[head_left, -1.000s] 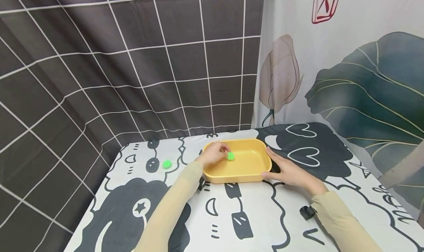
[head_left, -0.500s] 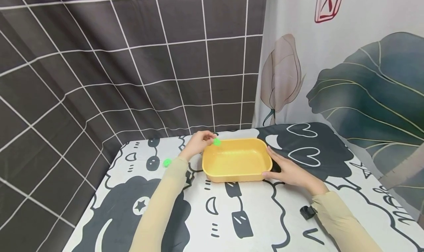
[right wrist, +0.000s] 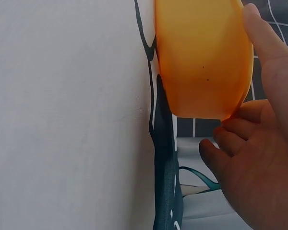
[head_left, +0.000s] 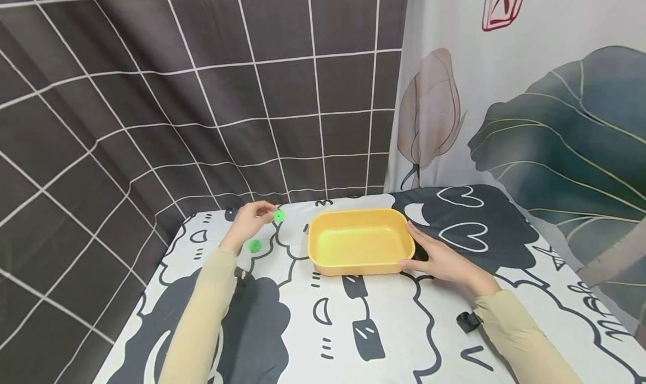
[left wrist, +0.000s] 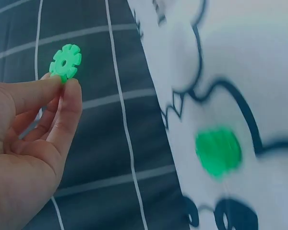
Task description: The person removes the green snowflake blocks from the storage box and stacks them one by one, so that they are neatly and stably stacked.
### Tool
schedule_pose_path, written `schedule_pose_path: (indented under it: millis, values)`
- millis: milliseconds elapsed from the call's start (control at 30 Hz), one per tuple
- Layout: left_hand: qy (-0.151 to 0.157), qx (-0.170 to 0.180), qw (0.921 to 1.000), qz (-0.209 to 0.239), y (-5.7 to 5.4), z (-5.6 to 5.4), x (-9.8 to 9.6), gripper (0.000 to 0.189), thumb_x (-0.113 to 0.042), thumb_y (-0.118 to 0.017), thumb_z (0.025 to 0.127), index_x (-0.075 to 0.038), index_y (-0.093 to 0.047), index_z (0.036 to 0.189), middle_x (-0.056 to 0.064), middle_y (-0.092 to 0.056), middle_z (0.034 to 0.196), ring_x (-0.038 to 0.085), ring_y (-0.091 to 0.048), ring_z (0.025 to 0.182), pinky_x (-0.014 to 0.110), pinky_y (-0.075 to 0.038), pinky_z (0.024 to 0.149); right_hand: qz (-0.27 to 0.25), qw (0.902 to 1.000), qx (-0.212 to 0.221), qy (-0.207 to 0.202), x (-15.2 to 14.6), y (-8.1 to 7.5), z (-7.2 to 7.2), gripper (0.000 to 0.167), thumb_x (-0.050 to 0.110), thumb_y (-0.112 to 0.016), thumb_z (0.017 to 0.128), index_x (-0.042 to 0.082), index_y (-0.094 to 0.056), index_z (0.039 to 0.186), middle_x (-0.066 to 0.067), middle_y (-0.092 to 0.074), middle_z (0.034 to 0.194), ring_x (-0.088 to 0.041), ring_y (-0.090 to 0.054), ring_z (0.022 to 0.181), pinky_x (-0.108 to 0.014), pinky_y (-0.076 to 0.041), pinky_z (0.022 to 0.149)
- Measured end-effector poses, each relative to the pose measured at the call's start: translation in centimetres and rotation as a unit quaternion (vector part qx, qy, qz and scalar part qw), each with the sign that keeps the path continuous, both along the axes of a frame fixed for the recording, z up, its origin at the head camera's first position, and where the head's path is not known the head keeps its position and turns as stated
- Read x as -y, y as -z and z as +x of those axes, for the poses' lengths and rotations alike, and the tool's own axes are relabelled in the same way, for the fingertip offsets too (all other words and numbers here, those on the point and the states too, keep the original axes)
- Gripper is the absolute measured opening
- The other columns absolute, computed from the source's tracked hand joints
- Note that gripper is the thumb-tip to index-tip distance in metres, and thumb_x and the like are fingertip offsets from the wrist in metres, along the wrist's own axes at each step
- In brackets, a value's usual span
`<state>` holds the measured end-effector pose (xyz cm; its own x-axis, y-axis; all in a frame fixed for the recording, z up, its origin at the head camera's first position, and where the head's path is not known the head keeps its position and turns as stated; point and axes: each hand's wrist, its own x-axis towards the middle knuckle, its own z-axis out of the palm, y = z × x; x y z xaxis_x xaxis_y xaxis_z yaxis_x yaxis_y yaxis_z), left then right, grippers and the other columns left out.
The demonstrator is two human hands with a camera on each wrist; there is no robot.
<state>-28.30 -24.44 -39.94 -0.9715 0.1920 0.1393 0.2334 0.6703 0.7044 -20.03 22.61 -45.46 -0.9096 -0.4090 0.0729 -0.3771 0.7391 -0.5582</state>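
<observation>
My left hand (head_left: 250,221) is raised at the left of the yellow plastic basin (head_left: 360,270) and pinches a green snowflake building disc (head_left: 279,216) between thumb and fingertips. The left wrist view shows the disc (left wrist: 66,63) upright, with a notched rim and a hole in its middle. A second round green piece (head_left: 254,245) lies on the cloth just below that hand; in the left wrist view this green piece (left wrist: 218,152) is blurred. My right hand (head_left: 444,260) holds the right end of the basin, thumb at the near corner and fingers along the end wall.
A black-and-white patterned cloth (head_left: 393,317) covers the table. Dark checked fabric (head_left: 282,92) hangs behind and to the left, and a pale curtain (head_left: 484,81) with plant prints hangs at the right.
My left hand has lifted the green disc out over the basin's left rim and carried it left, above the cloth. The right hand has stayed on the basin.
</observation>
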Motion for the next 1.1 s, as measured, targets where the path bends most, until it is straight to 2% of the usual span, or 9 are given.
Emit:
schedule_pose_path:
  millis: [167,300,533,733,900,1100]
  values:
    - [-0.027,-0.001,0.9996,0.002,-0.1,1.2,2.9,0.022,-0.009,-0.061,0.099,0.001,-0.067,0.118,0.018,-0.07,0.108,0.033,-0.07,0.098,0.05,-0.053,0.091,0.003,1.0,0.003,0.005,-0.2,0.1,-0.1,0.107,0.059,-0.071,0.087,0.003,-0.016,0.16,-0.024,-0.018,0.164,-0.048,-0.024,0.146,-0.064,-0.026,0.114]
    - [-0.041,0.004,0.9991,-0.001,0.3,1.6,4.1,0.022,-0.008,-0.061,0.099,0.003,-0.066,0.118,0.017,-0.069,0.106,0.032,-0.069,0.098,0.047,-0.054,0.09,0.003,1.0,0.003,0.007,-0.4,0.1,-0.2,0.108,0.059,-0.071,0.086,0.003,-0.016,0.16,-0.023,-0.019,0.164,-0.048,-0.024,0.146,-0.065,-0.026,0.113]
    - [-0.056,0.028,0.998,0.002,1.6,2.4,4.7,0.022,-0.007,-0.06,0.098,0.005,-0.067,0.115,0.019,-0.07,0.105,0.032,-0.069,0.096,0.046,-0.056,0.088,0.006,1.0,-0.001,0.007,-0.5,0.0,-0.1,0.107,0.058,-0.071,0.087,0.002,-0.016,0.16,-0.025,-0.019,0.163,-0.049,-0.025,0.145,-0.066,-0.026,0.113]
    - [-0.07,0.044,0.9966,0.003,2.9,2.4,5.5,0.023,-0.005,-0.06,0.096,0.008,-0.067,0.113,0.022,-0.07,0.107,0.034,-0.069,0.098,0.042,-0.058,0.086,0.0,1.0,-0.008,0.001,-0.4,0.2,-0.2,0.106,0.056,-0.071,0.088,0.003,-0.016,0.16,-0.023,-0.019,0.164,-0.048,-0.025,0.146,-0.064,-0.026,0.114]
    - [-0.082,0.049,0.9954,0.004,3.4,2.5,5.7,0.022,-0.004,-0.062,0.095,0.009,-0.067,0.112,0.024,-0.071,0.105,0.034,-0.07,0.095,0.04,-0.058,0.085,-0.005,1.0,-0.006,-0.004,-0.3,0.3,-0.3,0.105,0.056,-0.072,0.088,0.004,-0.016,0.16,-0.022,-0.018,0.164,-0.047,-0.024,0.146,-0.064,-0.026,0.114]
    - [-0.089,0.071,0.9935,0.007,3.7,3.3,5.6,0.023,-0.005,-0.06,0.096,0.008,-0.067,0.113,0.023,-0.07,0.105,0.031,-0.07,0.095,0.039,-0.058,0.085,-0.005,1.0,-0.002,-0.004,-0.1,0.4,-0.3,0.106,0.057,-0.071,0.087,0.004,-0.016,0.16,-0.022,-0.018,0.164,-0.047,-0.024,0.147,-0.064,-0.026,0.114]
